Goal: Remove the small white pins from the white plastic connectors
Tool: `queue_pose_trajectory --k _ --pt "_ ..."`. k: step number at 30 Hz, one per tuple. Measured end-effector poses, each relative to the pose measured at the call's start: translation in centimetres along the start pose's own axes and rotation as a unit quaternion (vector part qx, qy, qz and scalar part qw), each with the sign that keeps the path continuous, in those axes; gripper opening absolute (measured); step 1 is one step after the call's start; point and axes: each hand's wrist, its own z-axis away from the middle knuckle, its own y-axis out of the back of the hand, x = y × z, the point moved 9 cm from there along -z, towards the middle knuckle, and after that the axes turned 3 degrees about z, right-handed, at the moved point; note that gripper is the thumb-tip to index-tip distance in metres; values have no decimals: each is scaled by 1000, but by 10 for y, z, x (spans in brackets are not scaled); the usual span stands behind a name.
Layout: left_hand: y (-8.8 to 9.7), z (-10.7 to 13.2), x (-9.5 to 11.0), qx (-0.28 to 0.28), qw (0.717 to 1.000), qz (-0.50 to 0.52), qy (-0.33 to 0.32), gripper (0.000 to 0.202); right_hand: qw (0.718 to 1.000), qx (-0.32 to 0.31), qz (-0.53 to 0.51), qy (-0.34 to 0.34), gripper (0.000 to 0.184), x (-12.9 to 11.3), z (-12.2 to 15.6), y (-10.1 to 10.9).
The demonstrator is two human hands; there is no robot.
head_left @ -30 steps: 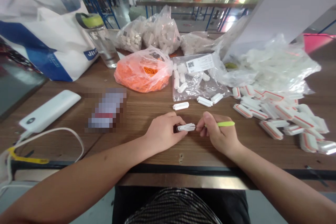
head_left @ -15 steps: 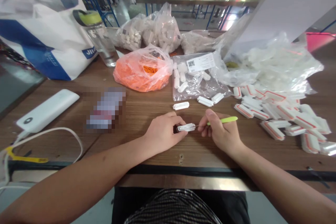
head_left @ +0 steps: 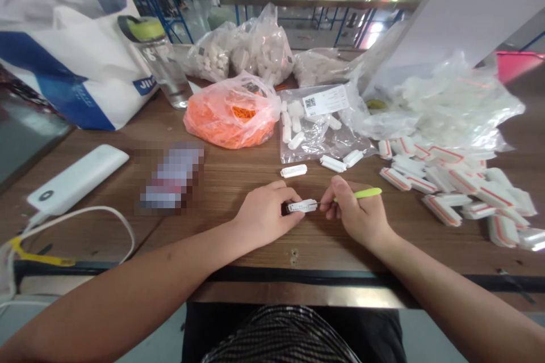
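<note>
Between the thumb and fingers of my left hand (head_left: 268,211) is a small white plastic connector housing (head_left: 302,206) with rows of dark holes. My right hand (head_left: 357,208) is closed on a thin metal pick with a yellow-green handle (head_left: 367,193). The pick's tip meets the right end of the housing; how deep it reaches I cannot tell. Just beyond my hands lies a similar loose white housing (head_left: 293,171). Two more white housings (head_left: 332,164) rest near the front edge of a clear labelled bag (head_left: 326,142).
A pile of white housings with orange-red strips (head_left: 464,178) lies at right. Farther back are a bag of orange parts (head_left: 230,116), bags of white parts (head_left: 268,51) and a water bottle (head_left: 164,65). At left lie a white power bank (head_left: 79,176) with cable and a blurred-out flat object (head_left: 172,176).
My right hand and the pick have shifted very slightly left, toward the housing. My left hand holds the housing in the same place.
</note>
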Motion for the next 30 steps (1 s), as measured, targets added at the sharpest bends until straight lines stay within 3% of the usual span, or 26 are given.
queue_pose_trajectory --k 22,30 --pt "0 0 -1 -2 1000 3 0 14 1000 6 -12 1 55 -1 -1 2" --pt "0 0 0 -4 1000 4 2 14 998 40 -49 -25 50 6 -4 8"
